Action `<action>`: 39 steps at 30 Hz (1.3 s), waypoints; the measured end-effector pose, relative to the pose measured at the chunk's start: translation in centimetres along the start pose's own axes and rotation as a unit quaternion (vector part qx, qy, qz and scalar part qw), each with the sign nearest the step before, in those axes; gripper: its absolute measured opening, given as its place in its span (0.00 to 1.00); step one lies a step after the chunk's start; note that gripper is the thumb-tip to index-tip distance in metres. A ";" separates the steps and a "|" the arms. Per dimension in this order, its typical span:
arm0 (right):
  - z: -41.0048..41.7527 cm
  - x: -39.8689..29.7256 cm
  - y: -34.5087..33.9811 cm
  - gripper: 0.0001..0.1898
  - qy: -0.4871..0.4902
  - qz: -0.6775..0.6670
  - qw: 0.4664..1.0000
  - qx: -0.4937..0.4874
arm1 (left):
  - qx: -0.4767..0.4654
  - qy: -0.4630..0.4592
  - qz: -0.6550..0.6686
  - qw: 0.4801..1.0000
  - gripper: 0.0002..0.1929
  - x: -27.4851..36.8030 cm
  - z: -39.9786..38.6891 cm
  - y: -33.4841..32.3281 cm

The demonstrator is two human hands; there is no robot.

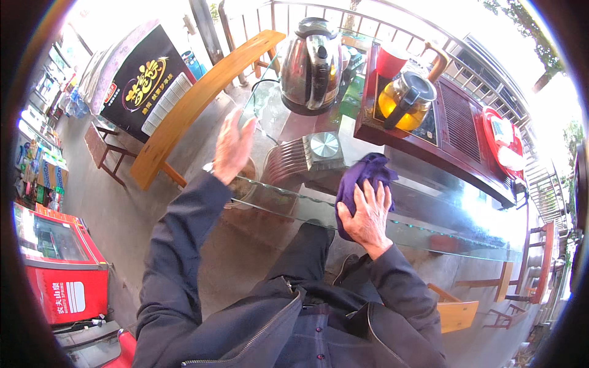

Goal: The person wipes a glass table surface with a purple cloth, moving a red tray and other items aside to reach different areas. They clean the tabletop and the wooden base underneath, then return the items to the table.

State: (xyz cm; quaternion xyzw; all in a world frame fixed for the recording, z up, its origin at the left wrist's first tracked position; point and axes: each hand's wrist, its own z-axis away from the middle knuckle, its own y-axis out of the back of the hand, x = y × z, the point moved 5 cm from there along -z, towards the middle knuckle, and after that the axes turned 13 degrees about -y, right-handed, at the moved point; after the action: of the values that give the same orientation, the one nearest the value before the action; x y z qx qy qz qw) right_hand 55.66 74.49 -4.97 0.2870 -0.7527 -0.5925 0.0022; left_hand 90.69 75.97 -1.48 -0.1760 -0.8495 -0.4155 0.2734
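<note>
My right hand (368, 214) presses a bunched purple cloth (363, 175) against the front edge of the glass tabletop (285, 202). Its fingers are spread over the cloth, and part of the cloth is hidden under the palm. Near the table's left corner, my left hand (233, 147) is raised and empty, the thumb apart from the fingers. A square block with a round metal disc (324, 144) shows between my hands. Farther back stands a glass electric kettle (310, 69) with a black handle.
A dark wooden tea tray (414, 142) carries a glass teapot (407, 101) of yellow liquid, a red cup (391, 60) and a red round tray (494, 124). To the left are a wooden bench (202, 106) and a red display freezer (64, 271). A railing runs behind.
</note>
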 end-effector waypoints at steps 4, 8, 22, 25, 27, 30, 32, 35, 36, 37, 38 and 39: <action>-3.3 -6.1 -3.2 0.32 0.050 -0.030 0.998 -0.019 | -0.087 0.138 0.090 0.983 0.38 -9.3 7.4 3.5; -7.4 -16.1 -5.9 0.21 0.116 -0.147 0.979 -0.079 | -0.035 0.251 0.350 0.902 0.42 -8.1 9.9 4.1; -2.2 -7.7 -3.0 0.21 0.093 -0.192 0.977 0.012 | -0.026 0.109 0.086 0.990 0.31 -2.7 6.8 0.5; -3.5 2.4 1.0 0.20 0.003 -0.100 0.992 0.072 | -0.133 -0.012 -0.040 0.990 0.33 4.2 7.1 -4.4; -3.9 9.9 3.8 0.17 -0.056 -0.065 0.989 0.122 | -0.164 -0.059 -0.034 0.984 0.33 8.2 7.0 -7.5; -3.5 20.2 8.2 0.15 -0.113 0.014 0.979 0.166 | -0.172 -0.142 -0.046 0.974 0.33 10.4 6.9 -11.7; -2.2 28.5 10.6 0.13 -0.179 0.051 0.958 0.218 | -0.185 -0.162 -0.058 0.968 0.35 11.6 6.4 -14.2; 1.3 40.2 15.3 0.15 -0.331 0.092 0.909 0.234 | -0.192 -0.180 -0.085 0.961 0.35 12.4 5.8 -16.4; 2.8 44.3 16.8 0.19 -0.445 0.154 0.873 0.127 | -0.194 -0.186 -0.103 0.958 0.36 12.3 5.8 -16.8; 4.4 45.5 17.8 0.25 -0.520 0.182 0.828 0.106 | -0.192 -0.184 -0.130 0.955 0.36 11.6 6.0 -16.5; 6.5 47.8 19.2 0.27 -0.554 0.189 0.805 0.103 | -0.181 -0.202 -0.164 0.948 0.36 12.0 6.5 -17.1; 8.2 50.0 20.2 0.30 -0.584 0.195 0.781 0.099 | -0.169 -0.219 -0.198 0.940 0.37 12.6 7.2 -17.6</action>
State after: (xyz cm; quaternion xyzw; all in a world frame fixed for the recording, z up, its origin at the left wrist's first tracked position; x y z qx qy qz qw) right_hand 2.40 62.76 -6.17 -0.2687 -0.7042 -0.5555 -0.3511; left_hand 69.20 72.19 -8.18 -0.1347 -0.8232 -0.5500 -0.0410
